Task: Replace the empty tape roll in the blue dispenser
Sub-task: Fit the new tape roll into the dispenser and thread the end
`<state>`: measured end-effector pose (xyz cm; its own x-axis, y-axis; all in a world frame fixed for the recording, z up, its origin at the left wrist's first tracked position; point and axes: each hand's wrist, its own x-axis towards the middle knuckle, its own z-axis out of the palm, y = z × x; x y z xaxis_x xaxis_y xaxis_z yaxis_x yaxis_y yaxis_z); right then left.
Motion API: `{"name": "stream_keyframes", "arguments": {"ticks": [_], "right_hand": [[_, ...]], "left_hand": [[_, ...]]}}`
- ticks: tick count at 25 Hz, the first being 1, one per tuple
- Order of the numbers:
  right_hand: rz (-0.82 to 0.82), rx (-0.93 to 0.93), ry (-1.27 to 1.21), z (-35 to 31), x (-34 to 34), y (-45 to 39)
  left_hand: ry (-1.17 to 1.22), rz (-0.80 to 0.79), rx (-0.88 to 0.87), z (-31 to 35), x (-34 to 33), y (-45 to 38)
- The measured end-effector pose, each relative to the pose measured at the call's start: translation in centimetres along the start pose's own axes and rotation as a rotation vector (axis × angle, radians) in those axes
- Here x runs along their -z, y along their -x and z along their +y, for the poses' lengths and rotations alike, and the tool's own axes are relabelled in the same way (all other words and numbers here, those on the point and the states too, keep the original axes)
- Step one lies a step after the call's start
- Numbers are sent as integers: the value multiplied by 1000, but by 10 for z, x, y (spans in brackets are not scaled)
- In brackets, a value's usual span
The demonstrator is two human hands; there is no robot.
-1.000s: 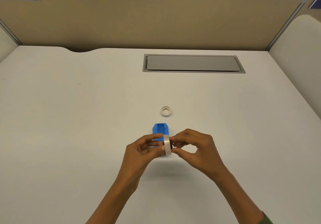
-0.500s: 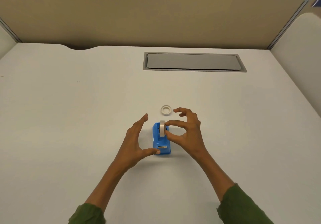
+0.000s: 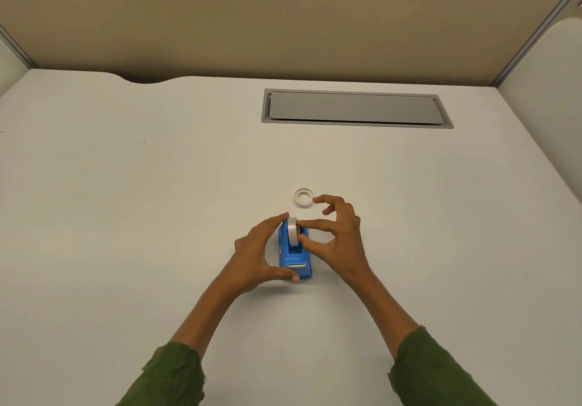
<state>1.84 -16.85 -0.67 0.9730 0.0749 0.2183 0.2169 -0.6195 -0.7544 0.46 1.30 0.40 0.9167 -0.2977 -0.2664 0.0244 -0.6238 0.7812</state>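
The blue dispenser (image 3: 295,257) stands on the white desk, its cutter end toward me. A white tape roll (image 3: 293,231) sits upright in the dispenser's cradle. My right hand (image 3: 338,238) pinches the roll from the right with thumb and forefinger. My left hand (image 3: 258,256) cups the dispenser from the left, thumb at its near end and fingertips at its far end. The empty roll core (image 3: 304,198) lies flat on the desk just beyond the dispenser.
A grey cable-tray lid (image 3: 356,109) is set into the desk (image 3: 126,216) at the back. A tan partition wall (image 3: 283,21) closes off the far edge and a pale side panel (image 3: 548,72) stands at the right.
The roll went from being held in both hands above the desk down into the dispenser. My left hand then closed in around the dispenser's left side.
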Motion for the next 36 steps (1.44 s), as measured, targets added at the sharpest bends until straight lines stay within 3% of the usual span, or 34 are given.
{"name": "stream_keyframes", "arguments": {"ticks": [6,12,19,25,30,36], "right_hand": [[11,91,58,0,0,4],[-61,317,358,-4,3,7],[-49,-24,24,3,-4,9],[-7,-187,-262,3,2,12],[-30,-96,-263,0,10,14],[-172,46,-149,-4,4,10]], "left_hand": [[8,23,-15,-4,-2,1],[0,21,-15,-4,-2,1],[-29,15,-12,-1,-2,2],[-40,5,5,-1,-2,2],[-28,6,9,-3,-3,2],[-5,15,2,-3,-3,2]]}}
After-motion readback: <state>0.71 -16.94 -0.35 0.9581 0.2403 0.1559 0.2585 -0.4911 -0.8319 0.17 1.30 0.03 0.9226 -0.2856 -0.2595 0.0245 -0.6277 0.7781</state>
